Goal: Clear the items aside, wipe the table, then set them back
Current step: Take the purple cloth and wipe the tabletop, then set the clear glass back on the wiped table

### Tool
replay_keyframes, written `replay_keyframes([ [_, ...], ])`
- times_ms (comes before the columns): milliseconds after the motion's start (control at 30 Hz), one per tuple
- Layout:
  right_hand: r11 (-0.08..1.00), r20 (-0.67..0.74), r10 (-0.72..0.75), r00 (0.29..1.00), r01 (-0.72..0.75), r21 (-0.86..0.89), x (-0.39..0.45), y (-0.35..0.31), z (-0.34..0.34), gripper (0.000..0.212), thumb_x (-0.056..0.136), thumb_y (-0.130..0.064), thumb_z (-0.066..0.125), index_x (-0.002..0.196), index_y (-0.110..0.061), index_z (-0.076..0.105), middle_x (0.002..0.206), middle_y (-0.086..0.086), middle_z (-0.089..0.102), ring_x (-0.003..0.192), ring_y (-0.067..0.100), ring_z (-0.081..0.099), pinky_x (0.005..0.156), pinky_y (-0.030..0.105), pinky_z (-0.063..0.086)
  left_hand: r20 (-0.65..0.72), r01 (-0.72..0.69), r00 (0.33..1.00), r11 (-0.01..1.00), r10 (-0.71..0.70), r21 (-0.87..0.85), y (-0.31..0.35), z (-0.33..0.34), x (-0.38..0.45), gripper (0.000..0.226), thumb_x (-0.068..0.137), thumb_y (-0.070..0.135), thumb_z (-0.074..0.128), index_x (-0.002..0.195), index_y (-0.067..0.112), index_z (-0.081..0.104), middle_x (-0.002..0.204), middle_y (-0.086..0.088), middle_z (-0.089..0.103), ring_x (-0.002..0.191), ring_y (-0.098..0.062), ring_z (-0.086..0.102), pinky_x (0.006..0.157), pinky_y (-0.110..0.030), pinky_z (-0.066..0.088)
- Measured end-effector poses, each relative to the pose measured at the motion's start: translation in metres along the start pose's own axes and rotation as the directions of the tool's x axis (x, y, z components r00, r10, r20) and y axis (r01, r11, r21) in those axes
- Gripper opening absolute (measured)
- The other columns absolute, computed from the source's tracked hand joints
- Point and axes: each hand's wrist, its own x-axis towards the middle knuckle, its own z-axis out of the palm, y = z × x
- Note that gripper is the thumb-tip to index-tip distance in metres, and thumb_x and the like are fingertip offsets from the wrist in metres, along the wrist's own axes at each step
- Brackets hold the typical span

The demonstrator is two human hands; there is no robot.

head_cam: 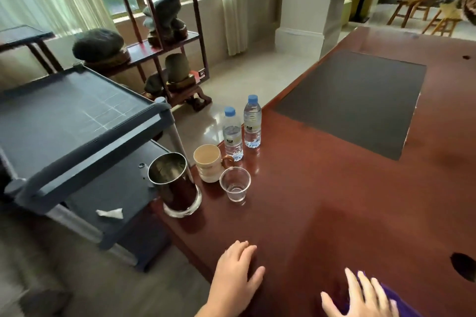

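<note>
On the reddish-brown wooden table [322, 201], near its left edge, stand two water bottles with blue caps [233, 134] [252, 121], a beige mug [208, 163], a clear plastic cup [235, 184] and a shiny metal canister [173, 184] on a glass base. My left hand [235, 273] rests flat on the table near the front edge, fingers relaxed. My right hand [360, 296] lies with spread fingers on a purple cloth [401, 304] at the bottom of the view.
A dark mat [355, 103] lies on the table further back. A grey-blue service cart [77, 121] stands left of the table, with a white scrap [110, 213] on its lower shelf. A wooden shelf with stones [164, 41] stands behind. A dark hole [463, 265] marks the table at right.
</note>
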Motion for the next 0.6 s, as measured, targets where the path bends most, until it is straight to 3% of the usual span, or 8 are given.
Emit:
replay_keyframes([
  [67, 1.000, -0.133, -0.018, 0.991, 0.015, -0.022, 0.025, -0.036, -0.005, 0.087, 0.077, -0.071, 0.032, 0.106, -0.002, 0.074, 0.111, 0.025, 0.070, 0.105, 0.047, 0.064, 0.090, 0.063, 0.043, 0.013, -0.001, 1.000, 0.996, 0.000, 0.094, -0.007, -0.001, -0.007, 0.059, 0.047, 0.053, 0.090, 0.098, 0.025, 0.078, 0.110, 0.002, 0.074, 0.104, -0.020, 0.071, 0.077, -0.042, 0.059],
  [100, 0.999, -0.174, -0.036, 0.984, 0.030, -0.033, 0.037, -0.051, -0.008, 0.081, 0.075, -0.068, 0.041, 0.117, -0.004, 0.070, 0.121, 0.023, 0.067, 0.115, 0.045, 0.060, 0.096, 0.062, 0.042, 0.025, 0.003, 1.000, 0.991, -0.006, 0.132, -0.011, 0.000, -0.009, 0.060, 0.044, 0.056, 0.089, 0.096, 0.028, 0.079, 0.109, 0.002, 0.075, 0.103, -0.021, 0.072, 0.075, -0.045, 0.059],
  [167, 0.995, -0.117, -0.068, 0.991, 0.059, -0.080, 0.058, -0.079, -0.005, 0.082, 0.077, -0.063, 0.058, 0.141, -0.013, 0.050, 0.146, 0.014, 0.049, 0.138, 0.033, 0.040, 0.112, 0.049, 0.028, 0.076, -0.009, 0.997, 0.987, -0.004, 0.161, -0.021, 0.002, -0.013, 0.062, 0.043, 0.060, 0.084, 0.097, 0.029, 0.079, 0.114, -0.002, 0.074, 0.105, -0.022, 0.071, 0.075, -0.049, 0.058],
  [267, 0.983, -0.106, -0.179, 0.978, 0.175, -0.045, 0.092, -0.119, 0.003, 0.088, 0.082, -0.058, 0.063, 0.151, -0.015, 0.030, 0.156, 0.008, 0.034, 0.145, 0.023, 0.024, 0.116, 0.035, 0.019, 0.138, -0.016, 0.990, 0.979, -0.013, 0.203, -0.029, 0.005, -0.017, 0.064, 0.045, 0.062, 0.079, 0.101, 0.032, 0.079, 0.119, -0.004, 0.072, 0.109, -0.023, 0.069, 0.084, -0.048, 0.056],
  [333, 0.976, -0.127, -0.216, 0.968, 0.219, 0.010, 0.113, -0.147, 0.005, 0.091, 0.081, -0.058, 0.064, 0.152, -0.013, 0.027, 0.156, 0.010, 0.033, 0.145, 0.023, 0.024, 0.116, 0.035, 0.020, 0.158, -0.016, 0.987, 0.979, -0.017, 0.205, -0.031, 0.008, -0.019, 0.065, 0.044, 0.063, 0.078, 0.102, 0.033, 0.078, 0.120, -0.005, 0.071, 0.111, -0.023, 0.068, 0.100, -0.047, 0.042],
  [433, 0.965, -0.135, -0.243, 0.961, 0.253, 0.067, 0.140, -0.185, 0.009, 0.099, 0.078, -0.060, 0.066, 0.153, -0.014, 0.022, 0.157, 0.009, 0.030, 0.145, 0.023, 0.023, 0.115, 0.037, 0.023, 0.186, -0.015, 0.982, 0.975, -0.028, 0.224, -0.037, 0.011, -0.021, 0.063, 0.047, 0.064, 0.072, 0.102, 0.034, 0.078, 0.121, -0.004, 0.071, 0.122, -0.025, 0.056, 0.108, -0.045, 0.018],
  [600, 0.961, -0.080, -0.258, 0.963, 0.264, 0.079, 0.176, -0.228, 0.021, 0.117, 0.067, -0.071, 0.068, 0.155, -0.020, 0.009, 0.160, 0.011, 0.020, 0.147, 0.026, 0.017, 0.115, 0.040, 0.022, 0.238, -0.015, 0.970, 0.974, -0.040, 0.226, -0.047, 0.018, -0.023, 0.058, 0.063, 0.065, 0.057, 0.108, 0.036, 0.076, 0.125, -0.004, 0.069, 0.126, -0.022, 0.044, 0.110, -0.046, 0.016],
])
